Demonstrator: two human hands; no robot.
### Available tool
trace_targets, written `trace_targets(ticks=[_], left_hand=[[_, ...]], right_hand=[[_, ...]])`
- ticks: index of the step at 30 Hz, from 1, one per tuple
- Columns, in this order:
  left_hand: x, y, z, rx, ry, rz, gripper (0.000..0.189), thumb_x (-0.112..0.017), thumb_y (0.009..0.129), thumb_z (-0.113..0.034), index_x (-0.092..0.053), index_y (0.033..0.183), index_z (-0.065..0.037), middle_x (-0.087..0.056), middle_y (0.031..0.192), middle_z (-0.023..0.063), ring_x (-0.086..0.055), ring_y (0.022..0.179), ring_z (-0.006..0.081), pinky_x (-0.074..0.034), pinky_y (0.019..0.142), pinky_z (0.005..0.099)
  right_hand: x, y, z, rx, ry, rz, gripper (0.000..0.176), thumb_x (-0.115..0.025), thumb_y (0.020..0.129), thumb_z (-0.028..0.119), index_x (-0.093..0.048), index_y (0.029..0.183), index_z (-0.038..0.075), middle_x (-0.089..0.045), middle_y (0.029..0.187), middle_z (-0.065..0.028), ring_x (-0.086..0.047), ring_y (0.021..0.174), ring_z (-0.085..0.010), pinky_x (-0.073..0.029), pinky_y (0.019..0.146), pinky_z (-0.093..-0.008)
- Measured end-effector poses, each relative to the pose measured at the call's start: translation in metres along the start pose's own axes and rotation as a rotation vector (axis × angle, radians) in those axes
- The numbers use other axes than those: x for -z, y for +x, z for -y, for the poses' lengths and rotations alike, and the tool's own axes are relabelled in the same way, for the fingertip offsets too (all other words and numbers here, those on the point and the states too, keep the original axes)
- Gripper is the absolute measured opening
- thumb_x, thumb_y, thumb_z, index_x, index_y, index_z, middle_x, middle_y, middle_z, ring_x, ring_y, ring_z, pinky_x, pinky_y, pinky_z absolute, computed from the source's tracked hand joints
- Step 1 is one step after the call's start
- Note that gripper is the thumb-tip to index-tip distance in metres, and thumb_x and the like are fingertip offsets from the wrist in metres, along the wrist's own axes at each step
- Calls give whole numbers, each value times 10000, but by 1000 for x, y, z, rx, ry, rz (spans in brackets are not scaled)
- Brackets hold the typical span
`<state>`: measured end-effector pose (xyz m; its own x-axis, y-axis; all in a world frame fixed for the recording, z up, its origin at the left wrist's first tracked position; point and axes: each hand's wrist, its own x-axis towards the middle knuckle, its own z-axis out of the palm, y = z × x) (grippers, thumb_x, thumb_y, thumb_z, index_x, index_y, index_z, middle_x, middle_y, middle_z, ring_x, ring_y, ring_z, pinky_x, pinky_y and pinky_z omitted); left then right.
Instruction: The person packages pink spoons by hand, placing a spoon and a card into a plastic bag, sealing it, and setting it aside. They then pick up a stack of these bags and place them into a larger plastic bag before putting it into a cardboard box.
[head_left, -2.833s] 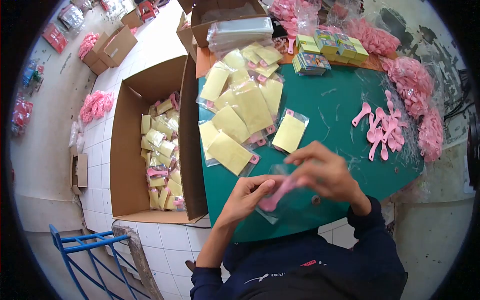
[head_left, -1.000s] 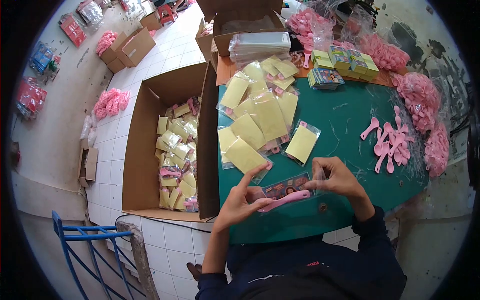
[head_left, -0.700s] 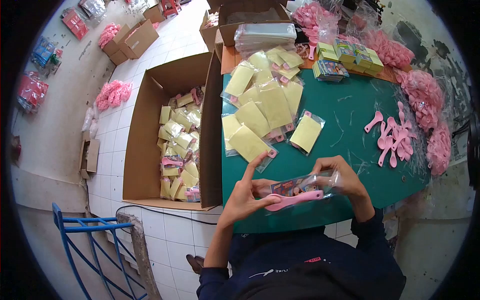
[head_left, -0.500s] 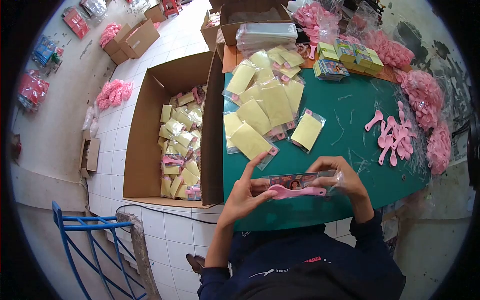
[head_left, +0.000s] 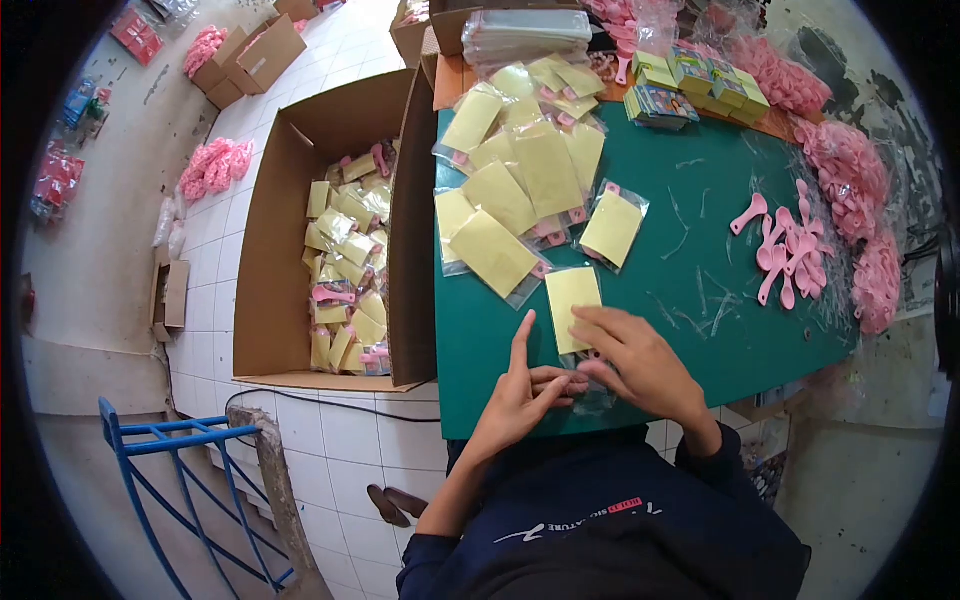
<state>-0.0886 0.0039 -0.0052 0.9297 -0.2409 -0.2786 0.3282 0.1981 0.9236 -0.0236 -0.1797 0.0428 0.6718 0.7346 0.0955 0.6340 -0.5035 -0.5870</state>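
Currently, right hand, fingers parted, over bagged card; left hand half-curled, one finger extended, hold unclear; desk beneath.

Packing workshop: carton of packets

On the worktable before us, the right hand lies over the near right side of a packet, the left hand at its near end. Behind them, a heap of packets spreads along the table's left side, a single packet just right of it. At right we see loose spoons, and beyond them a wrapped mass, perhaps more spoons, hard to make out. At the far end sit card stacks, with plastic sleeves to their left. Left of the table, a carton holds further packets.
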Motion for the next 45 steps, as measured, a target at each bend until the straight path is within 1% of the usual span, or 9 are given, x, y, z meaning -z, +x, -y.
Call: trace_targets(ticks=[5, 8, 11, 14, 26, 32, 38, 41, 45], left_hand=[[-10, -17, -7, 95, 172, -65, 735, -555, 880, -24, -71, 1428, -92, -671, 890, 165, -669, 847, 206, -541, 747, 303], [-13, -19, -10, 73, 263, -90, 730, -580, 862, -18, -117, 1422, -88, -681, 860, 145, -674, 825, 189, -537, 737, 293], [-14, -20, -5, 48, 259, -104, 740, -582, 856, -6, -116, 1424, -93, -682, 869, 144, -674, 819, 187, -534, 738, 290], [-14, -19, 0, 14, 209, -113, 743, -568, 859, 8, -98, 1426, -88, -674, 893, 154, -670, 831, 189, -531, 749, 290], [-13, -24, 4, 30, 145, -114, 675, -474, 915, -2, -48, 1432, -87, -637, 944, 167, -635, 888, 180, -532, 810, 321], [-15, -25, 1, 81, 97, -151, 682, -489, 911, -10, -55, 1431, -90, -642, 887, 145, -643, 831, 158, -540, 755, 292], [-16, -22, -3, 75, 162, -172, 739, -527, 884, 22, -55, 1435, -115, -623, 839, 115, -624, 788, 126, -536, 704, 264], [-22, -20, 2, 9, 176, -247, 755, -540, 872, 35, -57, 1433, -115, -620, 818, 113, -629, 787, 132, -534, 697, 260], [-19, -19, 3, 22, 84, -211, 738, -542, 877, 22, -68, 1429, -101, -628, 814, 127, -645, 801, 155, -538, 708, 270]], right_hand=[[-24, -3, -11, -37, -57, -66, 299, -565, 847, 126, -547, 1128, 26, -483, 1276, -161, -454, 1192, -307, -349, 990, -405], [-18, -6, 1, -61, -95, -186, 244, -596, 815, 106, -576, 1051, 49, -530, 1177, -130, -481, 1133, -290, -349, 962, -424], [-6, -21, 10, -98, -56, 14, 189, -638, 774, 104, -594, 955, 78, -544, 1021, -81, -496, 1037, -264, -346, 903, -427], [-13, -30, 11, -99, -69, 30, 163, -699, 708, 105, -599, 837, 100, -534, 913, -35, -498, 928, -229, -337, 849, -384], [-25, -28, 11, -30, 109, 47, 175, -680, 750, 158, -598, 898, 110, -515, 913, -54, -489, 989, -260, -320, 887, -431], [-28, -28, 16, 60, -93, 48, 191, -669, 752, 148, -579, 910, 89, -506, 931, -58, -490, 1021, -269, -322, 891, -459], [-33, -27, 21, 172, -156, 56, 238, -701, 712, 139, -545, 885, 88, -500, 886, -37, -501, 935, -228, -315, 903, -449], [-22, -27, 9, 259, -80, 172, 185, -660, 762, 168, -570, 897, 80, -501, 881, -57, -494, 955, -236, -312, 902, -453], [36, -22, -34, 323, 427, 394, 153, -664, 777, 184, -589, 881, 101, -523, 912, -40, -516, 907, -217, -366, 861, -391]])
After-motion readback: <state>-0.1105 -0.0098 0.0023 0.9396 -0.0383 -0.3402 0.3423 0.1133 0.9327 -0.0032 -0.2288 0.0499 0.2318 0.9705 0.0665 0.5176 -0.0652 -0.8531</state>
